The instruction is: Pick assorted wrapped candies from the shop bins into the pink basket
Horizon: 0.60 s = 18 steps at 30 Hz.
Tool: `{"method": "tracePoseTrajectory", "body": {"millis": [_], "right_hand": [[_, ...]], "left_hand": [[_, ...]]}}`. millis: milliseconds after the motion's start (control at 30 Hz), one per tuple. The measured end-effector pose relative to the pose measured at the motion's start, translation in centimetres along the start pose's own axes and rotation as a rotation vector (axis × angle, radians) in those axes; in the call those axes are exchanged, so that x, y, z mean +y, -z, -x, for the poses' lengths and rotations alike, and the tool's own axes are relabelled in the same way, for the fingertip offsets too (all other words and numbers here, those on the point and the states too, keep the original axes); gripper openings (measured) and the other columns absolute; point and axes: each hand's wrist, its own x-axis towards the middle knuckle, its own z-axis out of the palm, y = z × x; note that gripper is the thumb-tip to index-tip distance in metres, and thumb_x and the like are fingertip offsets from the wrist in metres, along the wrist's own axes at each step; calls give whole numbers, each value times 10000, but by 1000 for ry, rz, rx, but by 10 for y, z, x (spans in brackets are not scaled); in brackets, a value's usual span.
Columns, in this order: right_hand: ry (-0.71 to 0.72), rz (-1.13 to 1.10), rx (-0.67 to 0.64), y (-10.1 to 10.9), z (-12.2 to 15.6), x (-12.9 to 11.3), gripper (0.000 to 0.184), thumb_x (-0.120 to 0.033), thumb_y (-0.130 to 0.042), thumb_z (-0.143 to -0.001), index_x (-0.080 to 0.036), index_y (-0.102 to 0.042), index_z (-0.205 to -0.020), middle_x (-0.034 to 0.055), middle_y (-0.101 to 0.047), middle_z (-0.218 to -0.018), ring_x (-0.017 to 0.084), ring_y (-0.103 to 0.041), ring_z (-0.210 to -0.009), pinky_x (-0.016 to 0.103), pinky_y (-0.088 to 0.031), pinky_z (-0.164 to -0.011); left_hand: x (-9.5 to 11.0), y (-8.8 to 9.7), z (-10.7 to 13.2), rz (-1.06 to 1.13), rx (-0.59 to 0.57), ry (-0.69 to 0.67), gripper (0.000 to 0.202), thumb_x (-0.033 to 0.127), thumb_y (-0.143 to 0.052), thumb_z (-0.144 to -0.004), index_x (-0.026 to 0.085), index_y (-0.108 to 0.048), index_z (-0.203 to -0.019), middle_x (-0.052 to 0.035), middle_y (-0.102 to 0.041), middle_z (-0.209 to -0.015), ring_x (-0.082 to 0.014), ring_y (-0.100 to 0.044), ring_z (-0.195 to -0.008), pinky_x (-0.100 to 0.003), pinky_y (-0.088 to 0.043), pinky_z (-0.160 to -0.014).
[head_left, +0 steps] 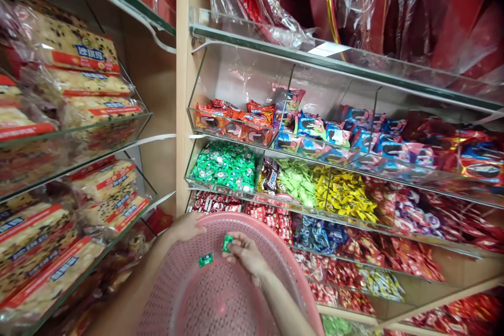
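A large pink plastic basket (293, 273) with a perforated wall is tilted toward me. My left hand (188, 230) grips its far left rim, its fingers curled over the edge. Inside the basket's opening, my right hand (244, 254) pinches a small green-wrapped candy (227, 243) between thumb and fingers. A second green candy (205, 260) lies against the basket's inner wall, just left of my right hand. Beyond the rim, a clear bin holds a heap of matching green candies (224, 165).
Glass-fronted shelves ahead hold yellow candies (348, 194), light green candies (297, 181) and blue packets (311, 123). Wrapped pastry packs (98, 81) fill the shelves at left. A wooden post (183, 89) stands between the two units. Red plastic-wrapped goods (374, 5) hang over the top shelf.
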Motion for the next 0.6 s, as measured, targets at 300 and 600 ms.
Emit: {"method": "tracePoseTrajectory", "body": {"millis": [300, 600], "right_hand": [[-111, 98, 193, 19, -12, 37, 314, -355, -709, -533, -141, -562, -709, -22, -596, -573, 81, -563, -529, 175, -424, -500], [-133, 135, 309, 31, -25, 64, 206, -296, -664, -562, -165, -524, -639, -55, -517, -442, 59, -423, -365, 174, -316, -381]], "left_hand": [[0, -3, -4, -90, 7, -11, 279, 354, -558, -656, 204, -632, -879, 13, -667, -751, -139, -570, -680, -196, -348, -588], [0, -7, -9, -75, -5, 3, 300, 360, -559, -653, 225, -639, -909, 11, -680, -802, -158, -593, -744, -209, -374, -622]]}}
